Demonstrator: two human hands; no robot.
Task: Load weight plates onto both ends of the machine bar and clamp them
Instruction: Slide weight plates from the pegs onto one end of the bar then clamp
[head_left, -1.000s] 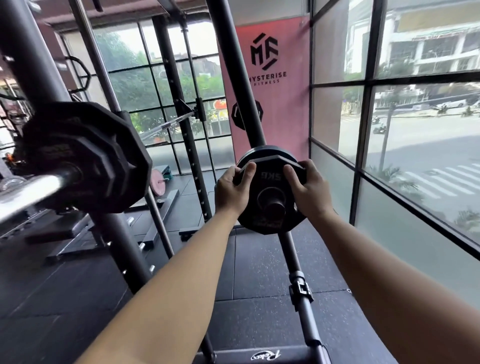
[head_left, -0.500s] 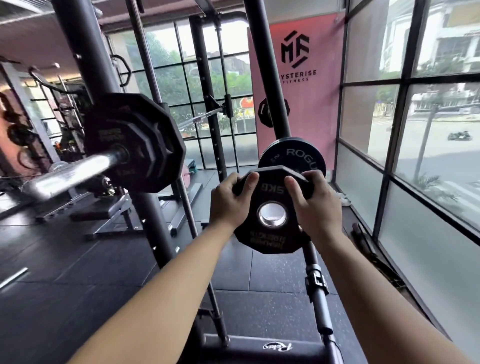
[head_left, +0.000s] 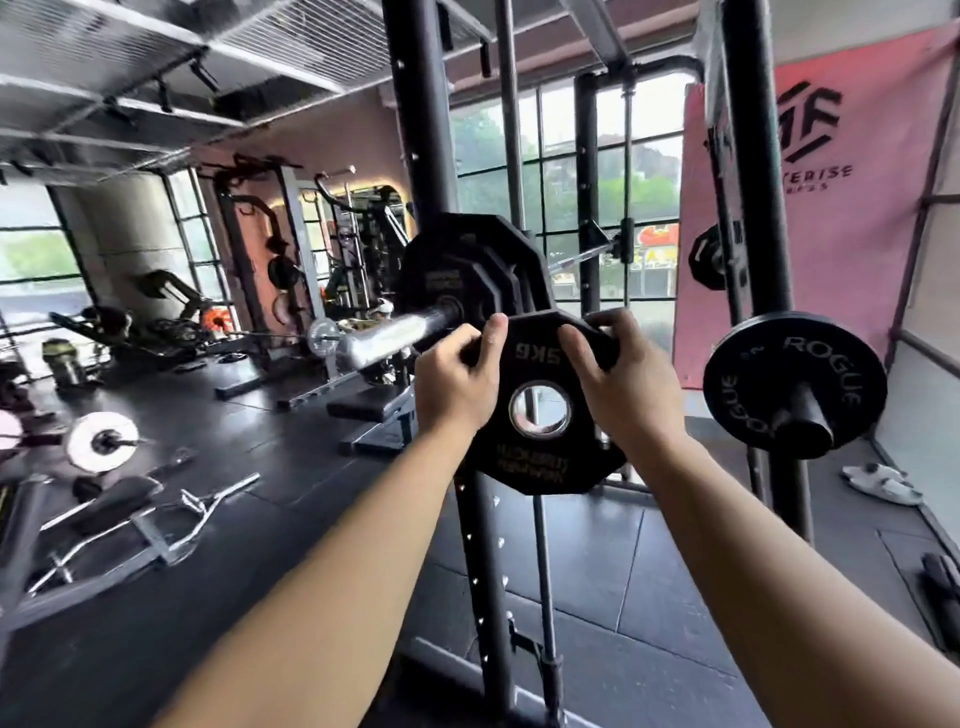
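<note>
Although the tall black post (head_left: 415, 156) of the machine already carries the bar (head_left: 384, 340) with big black plates (head_left: 467, 270) on this end, the job is not finished. Those big plates sit far in, close to the post. The shiny end of the bar pokes out bare, and I see no clamp on it.

A smaller plate marked 5 KG (head_left: 545, 462) is up in the air, just beside that bare end. Its hole is not on the bar yet. The left hand (head_left: 452, 389) grips its top left edge, with the fingers curled around the rim. The right hand (head_left: 618, 384) grips the top right edge the same way.

I think this plate must slide on next, and then a clamp. The far end of the bar is too hard to see, so I cannot tell if it is loaded.
</note>
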